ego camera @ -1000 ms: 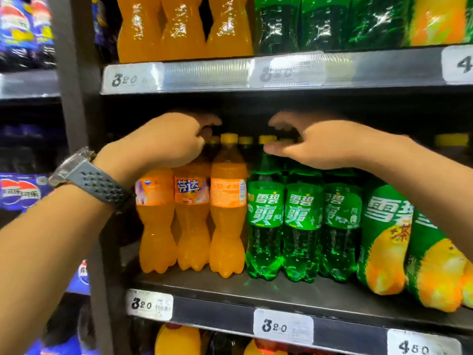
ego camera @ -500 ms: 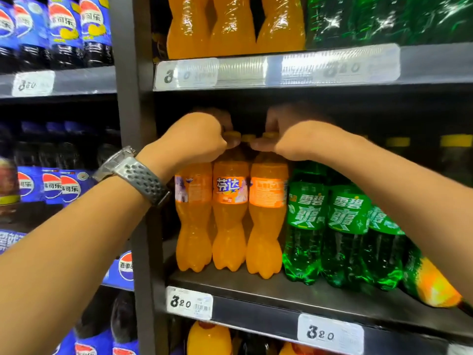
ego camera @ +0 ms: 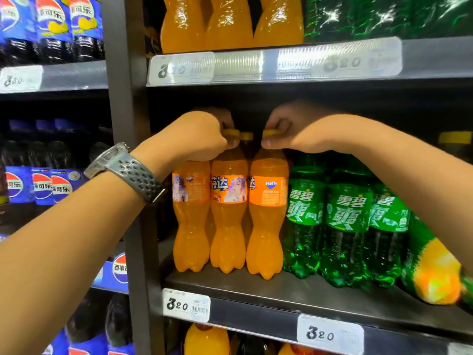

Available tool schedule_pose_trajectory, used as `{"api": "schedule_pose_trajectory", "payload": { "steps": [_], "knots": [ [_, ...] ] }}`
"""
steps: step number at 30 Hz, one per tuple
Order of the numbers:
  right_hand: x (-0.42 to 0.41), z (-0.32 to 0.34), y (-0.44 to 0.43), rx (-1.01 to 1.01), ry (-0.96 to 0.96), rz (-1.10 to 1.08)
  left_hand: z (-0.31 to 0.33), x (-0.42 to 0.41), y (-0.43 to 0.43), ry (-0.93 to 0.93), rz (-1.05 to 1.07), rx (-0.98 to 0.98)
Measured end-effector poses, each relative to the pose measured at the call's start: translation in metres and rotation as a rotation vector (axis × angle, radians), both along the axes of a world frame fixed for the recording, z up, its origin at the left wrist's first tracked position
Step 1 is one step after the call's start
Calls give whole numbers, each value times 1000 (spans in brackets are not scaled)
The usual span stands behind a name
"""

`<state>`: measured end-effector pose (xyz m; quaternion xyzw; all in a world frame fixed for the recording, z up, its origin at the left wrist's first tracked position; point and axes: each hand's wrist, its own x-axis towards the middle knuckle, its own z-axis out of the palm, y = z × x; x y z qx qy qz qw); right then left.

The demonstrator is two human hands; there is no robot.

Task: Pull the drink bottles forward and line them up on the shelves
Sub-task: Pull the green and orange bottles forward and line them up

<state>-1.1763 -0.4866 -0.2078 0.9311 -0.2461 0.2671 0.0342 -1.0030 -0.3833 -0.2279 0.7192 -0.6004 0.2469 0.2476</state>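
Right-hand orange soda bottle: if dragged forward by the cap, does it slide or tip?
The orange soda bottle looks full, so probably heavy for its size. It is tall on a narrow lobed base, and the right hand holds it at the cap, so it may rock. The shelf looks smooth, so it should slide.

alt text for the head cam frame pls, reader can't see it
Both hands grip orange soda bottles by their yellow caps on a store shelf: left hand on the middle bottle, right hand on the right bottle. Green Sprite bottles stand beside them.
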Motion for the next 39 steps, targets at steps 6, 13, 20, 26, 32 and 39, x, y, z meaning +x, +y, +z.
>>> {"api": "schedule_pose_trajectory", "payload": {
  "steps": [6, 13, 20, 26, 32, 39],
  "knots": [
    [-4, 1, 6, 74, 56, 76, -1, 1, 1, 15, 41, 6],
    [-1, -2, -1, 75, -30, 72, 3, -6, 20, 5, 166, 125],
    [0, 0, -4, 89, -11, 88, 15, -12, 29, -163, 365, 236],
    [-10, 3, -7, -17, 63, -39, 13, 2, 12, -299, 464, 156],
    [-25, 7, -11, -50, 213, -209, 17, 7, 9, -278, 450, 192],
    [-31, 7, -18, -69, 182, -207, 15, 7, 5, -306, 453, 128]
  ]
}}
